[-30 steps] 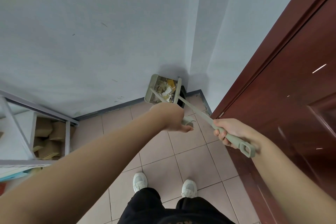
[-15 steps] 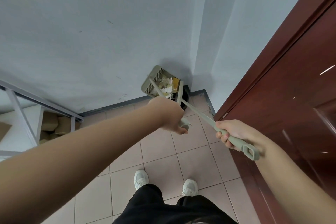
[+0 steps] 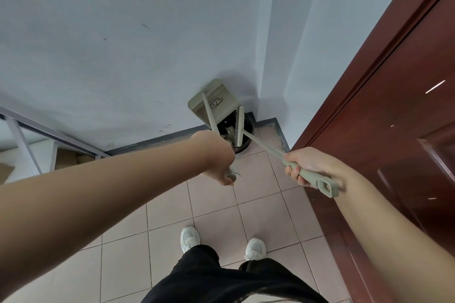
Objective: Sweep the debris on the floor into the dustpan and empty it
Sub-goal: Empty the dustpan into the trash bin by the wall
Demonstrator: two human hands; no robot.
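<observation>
The grey-green dustpan is tipped up steeply over a black bin in the corner, its inside bare. My left hand is shut on the dustpan's long handle. Paper debris lies inside the bin below the pan's mouth. My right hand grips the handle of the matching broom, whose head hangs at the bin's opening beside the pan.
A dark red door stands close on the right. White walls meet in the corner behind the bin. A metal shelf frame with cardboard boxes is at the left. My white shoes stand on pink floor tiles.
The dustpan has tilted up further and the debris that filled it has slid out into the bin. The broom head has dropped toward the bin opening.
</observation>
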